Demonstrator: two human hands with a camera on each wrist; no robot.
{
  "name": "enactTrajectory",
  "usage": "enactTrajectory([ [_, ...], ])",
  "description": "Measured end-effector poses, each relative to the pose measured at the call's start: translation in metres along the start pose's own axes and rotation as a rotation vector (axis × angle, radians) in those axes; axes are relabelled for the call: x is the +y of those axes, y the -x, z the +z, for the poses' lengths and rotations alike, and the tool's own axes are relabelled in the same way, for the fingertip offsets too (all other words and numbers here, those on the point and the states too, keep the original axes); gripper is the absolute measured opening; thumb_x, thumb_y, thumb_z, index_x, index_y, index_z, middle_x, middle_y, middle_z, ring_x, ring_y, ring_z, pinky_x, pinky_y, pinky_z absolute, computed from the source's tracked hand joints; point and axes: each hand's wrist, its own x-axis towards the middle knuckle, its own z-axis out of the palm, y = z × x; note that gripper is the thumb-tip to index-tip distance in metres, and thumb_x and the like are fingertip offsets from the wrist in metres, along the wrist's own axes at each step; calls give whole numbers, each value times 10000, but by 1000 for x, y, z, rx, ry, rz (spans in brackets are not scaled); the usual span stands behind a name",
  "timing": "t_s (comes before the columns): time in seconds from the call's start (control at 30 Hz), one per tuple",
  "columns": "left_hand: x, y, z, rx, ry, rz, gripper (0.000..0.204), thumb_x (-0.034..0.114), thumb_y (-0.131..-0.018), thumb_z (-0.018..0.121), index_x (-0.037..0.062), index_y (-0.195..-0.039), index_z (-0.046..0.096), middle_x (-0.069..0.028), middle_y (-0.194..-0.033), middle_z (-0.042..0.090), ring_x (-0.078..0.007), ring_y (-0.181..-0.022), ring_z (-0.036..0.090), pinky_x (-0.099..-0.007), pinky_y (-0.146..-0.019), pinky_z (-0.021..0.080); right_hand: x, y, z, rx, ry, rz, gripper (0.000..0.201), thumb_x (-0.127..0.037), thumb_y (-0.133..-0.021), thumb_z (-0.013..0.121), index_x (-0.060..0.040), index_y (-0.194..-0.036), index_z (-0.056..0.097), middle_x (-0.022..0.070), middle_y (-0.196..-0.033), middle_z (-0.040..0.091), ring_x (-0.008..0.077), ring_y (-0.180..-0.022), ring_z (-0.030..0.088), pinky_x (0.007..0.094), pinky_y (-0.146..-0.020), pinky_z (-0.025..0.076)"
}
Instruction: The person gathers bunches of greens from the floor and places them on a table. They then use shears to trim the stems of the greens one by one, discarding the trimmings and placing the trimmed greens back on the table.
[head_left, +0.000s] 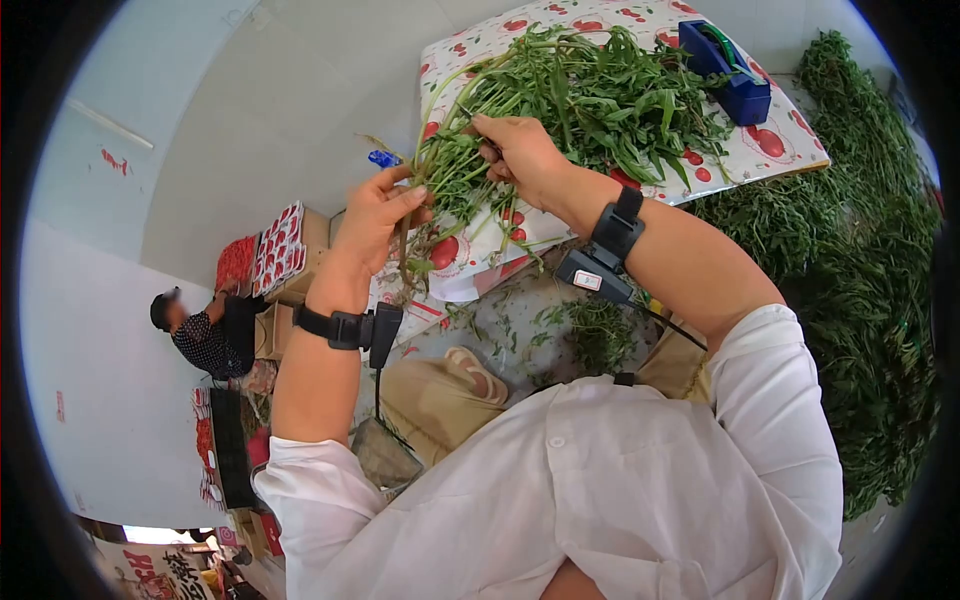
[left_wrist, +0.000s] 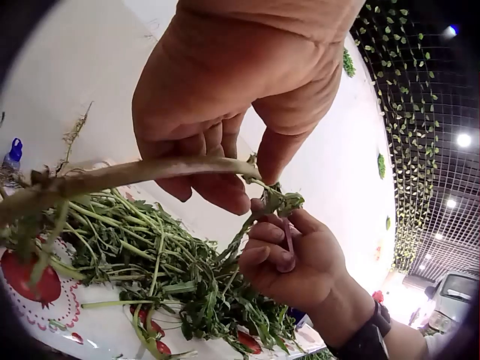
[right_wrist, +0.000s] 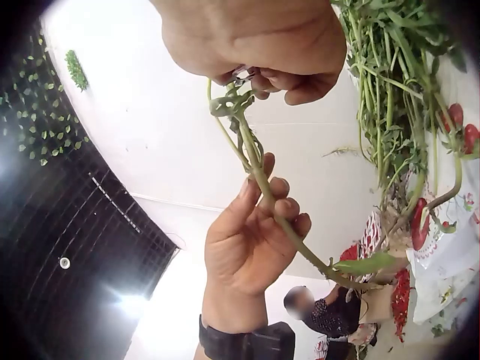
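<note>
A thick stem (left_wrist: 127,174) with a leafy tip (right_wrist: 232,103) is held between both hands. My left hand (head_left: 375,222) grips this stem between thumb and fingers, palm turned up in the right wrist view. My right hand (head_left: 525,158), fingers curled, pinches the leafy tip beside it. A small pinkish thing (left_wrist: 289,244) shows among the right fingers; what it is I cannot tell. Beneath and beyond the hands, a heap of leafy green stems (head_left: 590,95) lies on a table (head_left: 800,150) with a red-and-white fruit-patterned cover.
A blue tape dispenser (head_left: 742,95) stands at the table's far right corner. Large piles of greens (head_left: 860,260) cover the floor at right. At left a person (head_left: 210,335) sits near boxes (head_left: 312,240). Loose leaves (head_left: 600,330) lie on the floor below.
</note>
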Motion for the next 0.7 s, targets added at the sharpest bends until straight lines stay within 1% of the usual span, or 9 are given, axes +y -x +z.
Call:
enactTrajectory([
  [0.07,-5,2,-4,11,-24,-38,324,134,-839,591,-12,-1118,515,-51,-827,583,-98,-676,537,-204,-593,436,1,-2,-2,2,-6,-6,240,-239,-858,534,-15,-786,584,-7,-560,423,100,-460,351,263,-444,315],
  [0.2,-16,-1,-12,111,-16,104,278,145,-858,573,-14,-1085,551,-29,-763,558,-68,-579,457,-180,-516,374,2,1,-2,-20,36,19,240,-236,-861,528,-12,-795,586,-8,-551,416,98,-447,336,261,-438,307],
  [0.27,-13,0,-8,178,2,168,249,146,-862,569,-11,-1055,575,-23,-741,551,-58,-545,423,-173,-483,340,5,4,-1,-88,107,59,259,-253,-888,495,-17,-851,593,-21,-544,395,83,-443,318,246,-466,312],
  [0.3,-12,0,-7,178,6,178,241,145,-863,569,-10,-1048,581,-22,-736,550,-57,-541,422,-171,-478,334,7,5,-1,-122,142,80,271,-262,-901,479,-19,-878,597,-28,-540,384,75,-441,308,238,-480,314],
  [0.4,-9,0,-3,175,10,196,223,139,-864,566,-11,-1026,595,-19,-722,550,-50,-530,410,-170,-467,314,14,5,2,-194,126,80,286,-256,-904,480,3,-902,601,-31,-546,385,73,-445,311,233,-467,299],
  [0.5,-8,0,3,171,5,198,217,129,-862,563,-24,-1012,600,-15,-715,549,-40,-527,385,-177,-467,295,13,7,4,-222,49,103,284,-249,-901,488,10,-921,603,-32,-549,387,72,-443,310,226,-457,292],
  [0.7,-11,-1,5,162,-18,214,222,120,-851,575,-35,-1009,603,-14,-713,559,-37,-526,383,-176,-464,290,9,11,6,-207,68,91,271,-239,-899,491,6,-910,605,-35,-556,392,67,-438,305,221,-452,290],
])
